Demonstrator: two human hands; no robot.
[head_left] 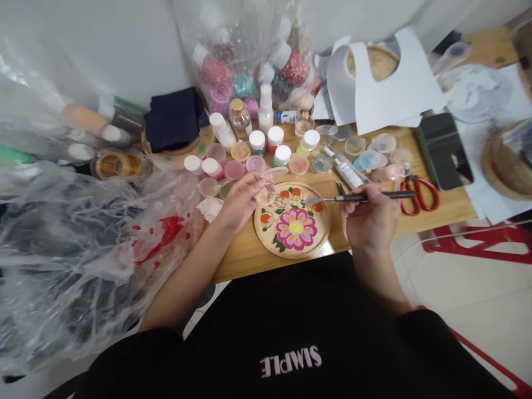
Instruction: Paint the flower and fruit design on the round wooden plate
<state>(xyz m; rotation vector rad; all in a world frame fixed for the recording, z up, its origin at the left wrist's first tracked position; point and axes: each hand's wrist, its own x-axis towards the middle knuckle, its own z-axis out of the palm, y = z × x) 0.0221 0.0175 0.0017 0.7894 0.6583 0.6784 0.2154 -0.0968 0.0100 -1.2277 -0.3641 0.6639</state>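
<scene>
Between the fingers of my left hand (241, 202) is a small clear cup (265, 195) with pale peach stuff in it, held over the left rim of a round wooden plaque (261, 235). A pink flower (296, 228) with a yellow centre, green leaves and orange fruit shapes decorates the plaque. My right hand (372, 216) grips a palette knife (353, 197) by its dark handle. Its thin metal blade (312, 200) reaches left, over the plaque's upper right part. Whether the blade touches the surface I cannot tell.
White-capped jars (282, 155) and small mixing cups (299, 164) crowd the wooden table (449, 213) behind the plaque. To the right lie a white tube (348, 173), red-handled scissors (428, 194) and a phone (444, 149). Crumpled plastic sheeting (91, 238) spreads on the left.
</scene>
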